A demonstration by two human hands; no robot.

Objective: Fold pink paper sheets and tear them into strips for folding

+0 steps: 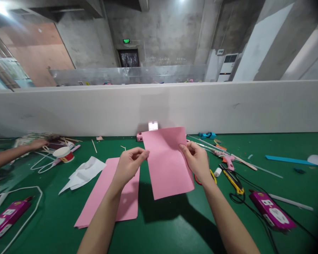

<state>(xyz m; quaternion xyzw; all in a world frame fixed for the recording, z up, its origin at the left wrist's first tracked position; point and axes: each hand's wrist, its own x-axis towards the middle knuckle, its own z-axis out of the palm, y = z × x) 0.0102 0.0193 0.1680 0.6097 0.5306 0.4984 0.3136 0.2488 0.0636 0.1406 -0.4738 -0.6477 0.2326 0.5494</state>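
Observation:
I hold a pink paper sheet (167,165) up above the green table (164,225), lifted clear of it. My left hand (129,165) pinches the sheet's left edge with closed fingers. My right hand (196,159) pinches its right edge the same way. More pink sheets (111,197) lie flat on the table below and to the left of the held sheet, partly under my left forearm.
White folded paper (82,173) lies left of the pink sheets. Scissors, a yellow utility knife (234,180) and a pink glue gun (226,159) sit right of my right hand. Purple power strips (271,210) (5,218) lie at both sides. Another person's hand (37,144) reaches in at far left near a tape roll (63,153).

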